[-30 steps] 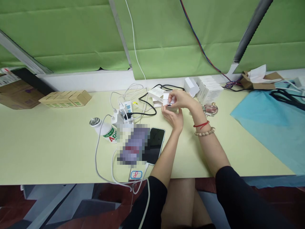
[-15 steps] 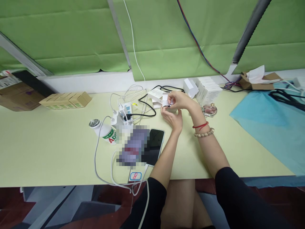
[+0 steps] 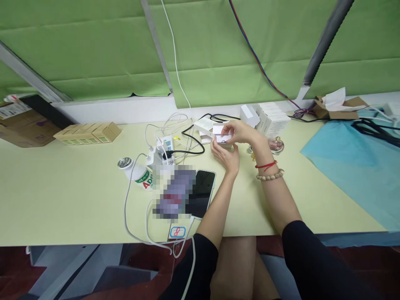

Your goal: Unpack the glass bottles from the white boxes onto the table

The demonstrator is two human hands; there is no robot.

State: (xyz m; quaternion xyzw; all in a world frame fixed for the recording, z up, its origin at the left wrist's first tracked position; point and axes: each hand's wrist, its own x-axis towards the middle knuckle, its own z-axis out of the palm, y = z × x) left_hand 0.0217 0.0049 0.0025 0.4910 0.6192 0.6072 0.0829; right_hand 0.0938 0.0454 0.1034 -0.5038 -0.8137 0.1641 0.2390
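A small white box (image 3: 218, 129) with its lid raised sits near the back of the table. My left hand (image 3: 225, 159) is wrapped around its near side, thumb and fingers against the wall. Over the opening, my right hand (image 3: 240, 131) has its thumb and fingertips curled down into the box, pinched at something there too small to make out. A thin dark line shows inside, close to those fingertips. Just behind and left lies another white box (image 3: 204, 124). Beyond my right wrist rests a glass ornament with pinkish contents (image 3: 276, 145).
White boxes (image 3: 271, 118) stand at the back right. Left of my hands are a power strip (image 3: 165, 146) with cables, a white bottle (image 3: 137, 173) and a phone (image 3: 201, 193). Brown cartons (image 3: 89, 133) line the far left; a blue sheet (image 3: 346, 154) covers the right.
My right hand has shifted slightly right, and its fingers have moved from the raised lid down to the opening. More of the box's inside shows. My left hand keeps its hold.
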